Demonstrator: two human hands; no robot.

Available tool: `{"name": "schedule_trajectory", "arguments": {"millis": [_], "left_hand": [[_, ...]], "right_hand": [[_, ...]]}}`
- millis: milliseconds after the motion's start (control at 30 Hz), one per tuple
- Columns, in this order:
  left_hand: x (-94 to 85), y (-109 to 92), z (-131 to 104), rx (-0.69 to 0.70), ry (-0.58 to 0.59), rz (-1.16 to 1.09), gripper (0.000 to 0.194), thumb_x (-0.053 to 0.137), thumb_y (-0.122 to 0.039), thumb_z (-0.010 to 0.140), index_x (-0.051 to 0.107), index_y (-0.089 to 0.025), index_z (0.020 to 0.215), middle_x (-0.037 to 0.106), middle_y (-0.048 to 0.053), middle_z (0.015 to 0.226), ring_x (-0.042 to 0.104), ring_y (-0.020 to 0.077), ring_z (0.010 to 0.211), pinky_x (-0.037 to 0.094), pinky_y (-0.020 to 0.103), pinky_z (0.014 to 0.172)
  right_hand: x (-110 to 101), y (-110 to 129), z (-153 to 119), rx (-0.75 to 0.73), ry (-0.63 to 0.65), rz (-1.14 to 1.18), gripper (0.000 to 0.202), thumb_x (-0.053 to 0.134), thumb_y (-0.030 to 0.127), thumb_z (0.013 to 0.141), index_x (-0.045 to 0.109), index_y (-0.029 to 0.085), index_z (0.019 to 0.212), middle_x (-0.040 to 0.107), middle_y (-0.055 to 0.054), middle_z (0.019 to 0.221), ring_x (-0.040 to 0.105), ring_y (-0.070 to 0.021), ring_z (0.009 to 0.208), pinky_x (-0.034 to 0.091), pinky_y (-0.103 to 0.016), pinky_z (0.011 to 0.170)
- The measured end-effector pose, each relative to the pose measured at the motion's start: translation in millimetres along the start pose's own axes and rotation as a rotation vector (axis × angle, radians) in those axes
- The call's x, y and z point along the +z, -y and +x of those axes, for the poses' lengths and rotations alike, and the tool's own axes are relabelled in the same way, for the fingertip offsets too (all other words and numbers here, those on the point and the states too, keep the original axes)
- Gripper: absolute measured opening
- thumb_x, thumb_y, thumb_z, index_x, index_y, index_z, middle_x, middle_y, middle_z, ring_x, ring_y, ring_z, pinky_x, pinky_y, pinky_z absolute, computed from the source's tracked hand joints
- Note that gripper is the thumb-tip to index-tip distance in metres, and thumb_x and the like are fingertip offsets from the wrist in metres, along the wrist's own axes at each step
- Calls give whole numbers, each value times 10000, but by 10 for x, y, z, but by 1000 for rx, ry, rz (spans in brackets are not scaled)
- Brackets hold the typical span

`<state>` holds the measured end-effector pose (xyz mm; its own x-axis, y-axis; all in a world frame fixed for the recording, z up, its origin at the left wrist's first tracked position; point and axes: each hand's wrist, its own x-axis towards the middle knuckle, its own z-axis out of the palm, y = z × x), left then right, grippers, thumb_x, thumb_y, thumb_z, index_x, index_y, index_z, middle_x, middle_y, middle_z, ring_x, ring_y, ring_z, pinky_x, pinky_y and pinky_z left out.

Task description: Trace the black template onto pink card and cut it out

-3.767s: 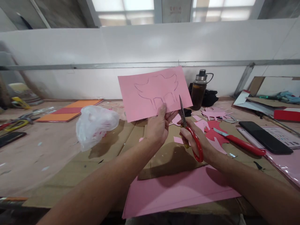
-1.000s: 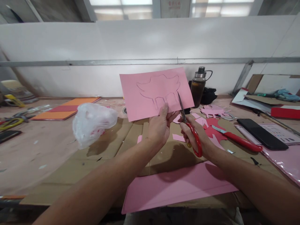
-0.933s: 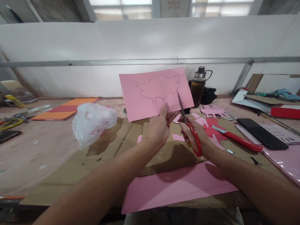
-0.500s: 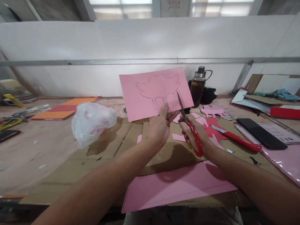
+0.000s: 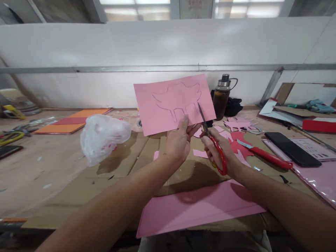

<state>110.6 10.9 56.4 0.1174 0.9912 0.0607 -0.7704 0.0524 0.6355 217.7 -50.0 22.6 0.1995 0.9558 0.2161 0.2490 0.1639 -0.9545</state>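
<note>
A pink sheet with a drawn winged or horned outline on legs is held up in the middle. My left hand pinches its lower edge, thumb in front. In my right hand are red-handled scissors, fingers wrapped through the handles. Their blade lies over the sheet's right part, its tip beside the outline's right leg. Whether the second blade is behind the paper I cannot tell. Larger pink paper lies on the cardboard below my hands.
A plastic bag and orange folders are on the left. At right are a bottle, pink cut-outs, red scraps, a red-handled knife and a black phone.
The pink sheet's right side has shifted very slightly to the left. Both hands keep their hold and nearly the same place.
</note>
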Motion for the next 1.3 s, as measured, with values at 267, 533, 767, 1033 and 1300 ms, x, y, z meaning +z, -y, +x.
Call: {"name": "schedule_trajectory", "arguments": {"millis": [267, 533, 767, 1033, 1300], "left_hand": [[0, 20, -8, -19, -25, 19, 185, 661, -156, 883, 646, -156, 700, 738, 43, 729, 741, 183, 834, 529, 415, 1015], [-16, 60, -33, -38, -2, 60, 115, 633, -185, 914, 693, -153, 821, 772, 92, 891, 745, 212, 942, 504, 422, 1044], [-10, 58, -43, -41, 9, 56, 119, 630, -171, 912, 705, -156, 821, 776, 81, 881, 750, 200, 917, 509, 398, 1041], [-21, 70, -48, -46, 37, 54, 108, 647, -198, 908, 719, -143, 848, 779, 97, 906, 746, 221, 959, 498, 424, 1062], [4, 48, -65, -54, 11, 60, 115, 651, -188, 900, 705, -152, 806, 773, 65, 815, 753, 204, 896, 488, 416, 1068]], "right_hand": [[-11, -5, 14, -39, -6, -40, 312, 500, 549, 909, 527, 244, 973, 453, 43, 669, 421, -95, 506, 354, -204, 427], [-38, -60, 45, -133, -1, -59, 331, 491, 520, 927, 549, 239, 1093, 477, 43, 655, 419, -102, 485, 351, -228, 437], [-26, -19, 18, -98, -11, -33, 311, 493, 547, 927, 522, 242, 977, 475, 43, 669, 437, -98, 508, 352, -217, 444], [-23, -6, 3, -67, 4, 6, 360, 504, 598, 917, 517, 252, 1016, 462, 45, 676, 450, -97, 547, 359, -189, 448], [-24, -9, -10, -51, 11, 28, 359, 495, 604, 923, 511, 257, 1015, 458, 58, 649, 427, -87, 495, 349, -190, 424]]}}
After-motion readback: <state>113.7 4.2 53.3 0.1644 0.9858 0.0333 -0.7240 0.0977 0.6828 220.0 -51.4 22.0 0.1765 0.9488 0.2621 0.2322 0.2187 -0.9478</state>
